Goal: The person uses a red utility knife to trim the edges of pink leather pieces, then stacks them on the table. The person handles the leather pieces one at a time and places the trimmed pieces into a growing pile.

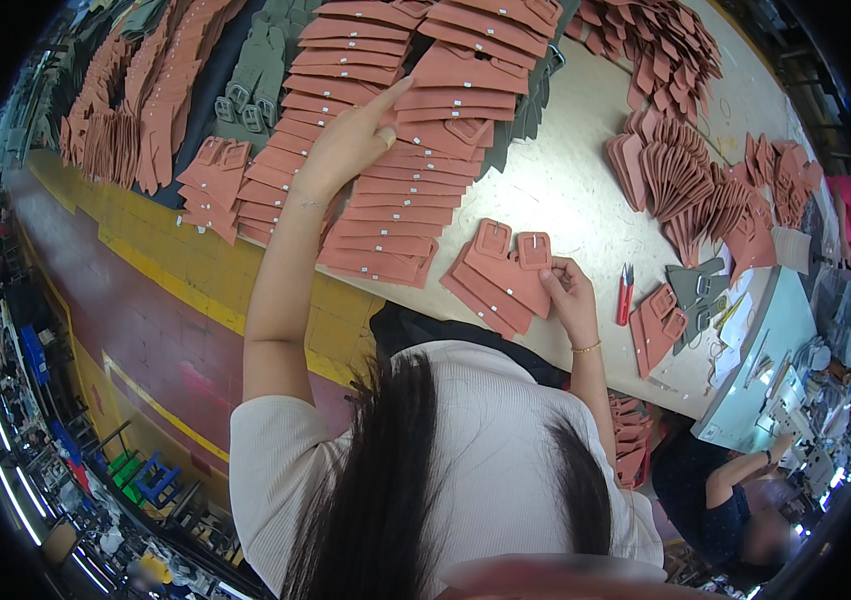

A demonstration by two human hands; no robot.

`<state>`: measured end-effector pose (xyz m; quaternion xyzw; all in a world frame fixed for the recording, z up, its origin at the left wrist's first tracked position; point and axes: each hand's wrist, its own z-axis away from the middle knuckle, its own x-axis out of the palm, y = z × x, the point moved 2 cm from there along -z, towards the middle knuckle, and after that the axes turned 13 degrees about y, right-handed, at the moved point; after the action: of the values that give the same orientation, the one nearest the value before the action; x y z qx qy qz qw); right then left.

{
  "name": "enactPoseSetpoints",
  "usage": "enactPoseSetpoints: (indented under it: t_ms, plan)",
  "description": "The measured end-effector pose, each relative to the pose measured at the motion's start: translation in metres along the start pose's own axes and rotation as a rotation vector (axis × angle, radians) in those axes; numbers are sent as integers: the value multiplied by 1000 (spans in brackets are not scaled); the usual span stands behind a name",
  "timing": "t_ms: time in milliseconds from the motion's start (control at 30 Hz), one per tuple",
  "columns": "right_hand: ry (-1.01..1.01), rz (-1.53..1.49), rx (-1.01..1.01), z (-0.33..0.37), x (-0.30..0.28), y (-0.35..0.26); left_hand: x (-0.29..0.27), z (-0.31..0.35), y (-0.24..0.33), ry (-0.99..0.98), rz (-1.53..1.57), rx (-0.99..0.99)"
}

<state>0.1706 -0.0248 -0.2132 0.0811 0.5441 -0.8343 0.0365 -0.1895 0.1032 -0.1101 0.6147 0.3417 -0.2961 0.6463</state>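
Observation:
My left hand (pixel 351 145) reaches over long rows of overlapping salmon-coloured fabric pieces (pixel 401 213), each with a small white sticker. Its index finger stretches out and touches the pieces; it holds nothing. Nearer me, a small fan of salmon belt tabs with fabric-covered square buckles (pixel 494 285) lies by the table's front edge. My right hand (pixel 571 290) has its fingers bent against the edge of the rightmost belt tab, beside its buckle, and pinches it. Red-handled thread snips (pixel 626 295) lie just right of that hand.
Olive-green buckled tabs (pixel 268 65) and more salmon stacks (pixel 106 140) lie at the far left. Fanned salmon piles (pixel 671 175) cover the table's right side. A salmon tab (pixel 659 325) and green tabs (pixel 698 295) sit near a pale blue board (pixel 754 350). A co-worker's arm (pixel 746 470) is at lower right.

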Motion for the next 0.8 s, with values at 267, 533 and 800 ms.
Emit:
enactPoseSetpoints:
  t_ms: [267,533,800]
  plan:
    - [15,51,-28,-2,-1,3,2,-1,-3,26,15,34]
    - [18,13,-4,-2,0,3,4,-1,-6,16,4,23]
    - [10,26,-13,-2,0,0,3,1,-6,14,-9,28]
